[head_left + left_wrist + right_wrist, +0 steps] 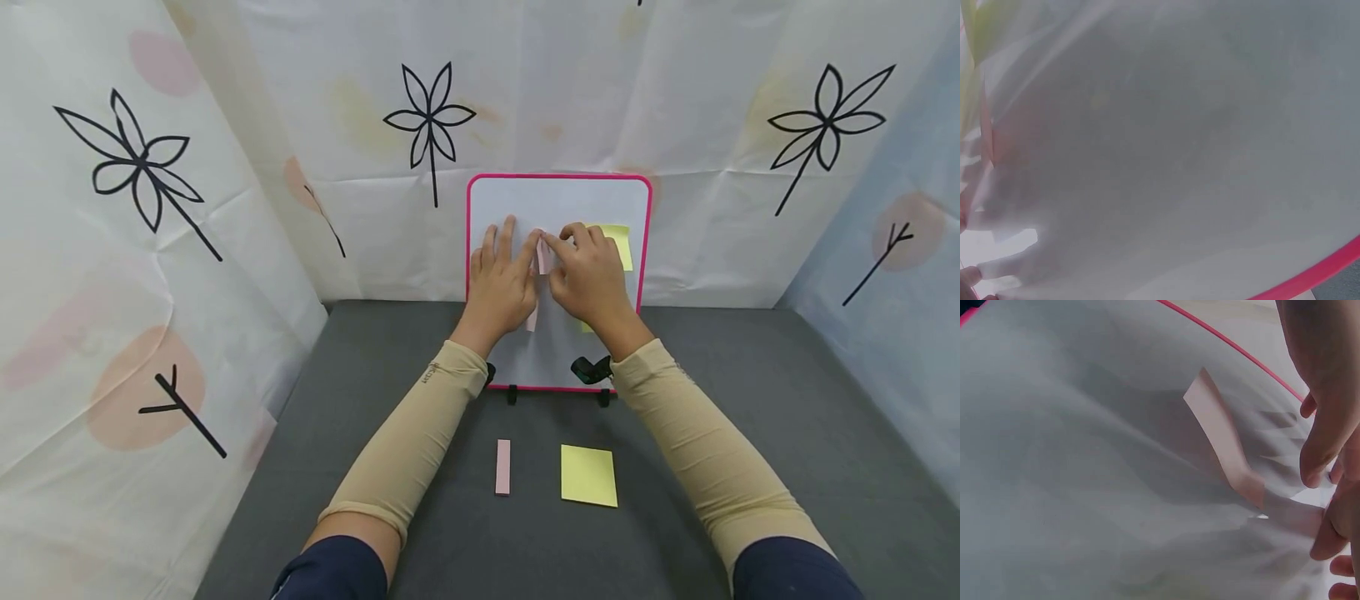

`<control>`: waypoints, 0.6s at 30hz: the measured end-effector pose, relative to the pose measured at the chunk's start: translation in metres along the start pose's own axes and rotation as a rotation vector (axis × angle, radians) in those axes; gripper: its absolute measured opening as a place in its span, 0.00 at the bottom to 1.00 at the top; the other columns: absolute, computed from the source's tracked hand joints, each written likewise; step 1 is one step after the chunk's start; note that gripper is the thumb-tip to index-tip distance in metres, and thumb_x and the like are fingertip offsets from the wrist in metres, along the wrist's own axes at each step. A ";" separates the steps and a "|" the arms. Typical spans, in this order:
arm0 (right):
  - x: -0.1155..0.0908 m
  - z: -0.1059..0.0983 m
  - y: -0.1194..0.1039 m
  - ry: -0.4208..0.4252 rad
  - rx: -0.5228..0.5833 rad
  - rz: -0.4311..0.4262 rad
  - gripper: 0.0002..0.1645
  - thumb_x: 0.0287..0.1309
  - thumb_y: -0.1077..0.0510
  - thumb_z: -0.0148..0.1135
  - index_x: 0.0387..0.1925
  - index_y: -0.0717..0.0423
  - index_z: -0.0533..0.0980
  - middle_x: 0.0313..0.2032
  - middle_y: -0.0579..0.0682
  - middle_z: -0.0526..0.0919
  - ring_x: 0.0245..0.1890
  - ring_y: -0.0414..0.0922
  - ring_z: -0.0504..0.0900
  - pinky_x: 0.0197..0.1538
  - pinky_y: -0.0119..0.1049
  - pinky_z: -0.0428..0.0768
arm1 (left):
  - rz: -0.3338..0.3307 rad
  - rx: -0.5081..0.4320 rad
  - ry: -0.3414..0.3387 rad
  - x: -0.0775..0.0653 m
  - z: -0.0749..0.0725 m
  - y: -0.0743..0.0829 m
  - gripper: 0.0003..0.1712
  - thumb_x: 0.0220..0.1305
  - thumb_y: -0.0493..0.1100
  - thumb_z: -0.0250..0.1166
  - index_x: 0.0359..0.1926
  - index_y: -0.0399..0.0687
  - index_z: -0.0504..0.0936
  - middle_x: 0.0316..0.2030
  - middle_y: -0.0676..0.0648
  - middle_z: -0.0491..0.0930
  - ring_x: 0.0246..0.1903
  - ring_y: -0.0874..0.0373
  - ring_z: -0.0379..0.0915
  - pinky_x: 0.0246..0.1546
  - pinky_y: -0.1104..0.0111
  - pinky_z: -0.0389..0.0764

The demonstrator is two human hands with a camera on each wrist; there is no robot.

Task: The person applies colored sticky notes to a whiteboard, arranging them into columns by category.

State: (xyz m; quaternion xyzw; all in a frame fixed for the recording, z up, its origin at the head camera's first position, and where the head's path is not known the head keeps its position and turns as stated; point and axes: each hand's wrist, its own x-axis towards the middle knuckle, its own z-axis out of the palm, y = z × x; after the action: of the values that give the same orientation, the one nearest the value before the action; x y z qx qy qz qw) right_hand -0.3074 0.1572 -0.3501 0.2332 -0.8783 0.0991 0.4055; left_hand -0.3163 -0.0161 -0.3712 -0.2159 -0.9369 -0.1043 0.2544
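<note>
A whiteboard [555, 358] with a bright pink frame stands upright at the back of the table. On its left half, my left hand [498, 287] rests with fingers spread, the index fingertip at the top of a pink paper strip [543, 260]. From the other side, my right hand [594, 275] touches that same strip top with its index finger, its other fingers bent. Below, a second pink strip [532, 321] shows partly behind the left hand; in the right wrist view a pink strip [1219, 428] bends away from the board. A yellow sticky note [618, 242] is partly hidden behind the right hand.
On the grey table [405, 533] in front lie a narrow pink strip pad [502, 467] and a yellow sticky note pad [588, 475]. Another yellow note [586, 327] peeks out below the right hand. Black clips [512, 395] support the board. Printed cloth [360, 233] hangs behind.
</note>
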 end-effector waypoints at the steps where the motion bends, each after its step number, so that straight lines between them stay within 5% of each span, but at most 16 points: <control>1: 0.000 0.000 0.000 -0.012 -0.008 0.001 0.28 0.59 0.64 0.62 0.62 0.57 0.84 0.48 0.63 0.82 0.45 0.62 0.80 0.43 0.58 0.80 | 0.001 0.001 0.002 0.000 0.001 0.000 0.35 0.81 0.49 0.46 0.84 0.60 0.57 0.84 0.38 0.43 0.82 0.36 0.40 0.74 0.45 0.58; 18: 0.006 0.003 -0.005 -0.095 -0.051 0.058 0.31 0.59 0.57 0.65 0.66 0.56 0.80 0.57 0.66 0.78 0.54 0.64 0.77 0.51 0.60 0.80 | 0.014 0.008 0.029 -0.001 0.002 -0.003 0.35 0.80 0.49 0.47 0.84 0.60 0.57 0.84 0.38 0.45 0.82 0.36 0.41 0.73 0.45 0.59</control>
State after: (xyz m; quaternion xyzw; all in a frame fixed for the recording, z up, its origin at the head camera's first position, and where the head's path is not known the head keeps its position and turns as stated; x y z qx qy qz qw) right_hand -0.3104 0.1502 -0.3472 0.2016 -0.9052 0.0770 0.3661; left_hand -0.3178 -0.0182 -0.3738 -0.2197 -0.9321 -0.1019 0.2694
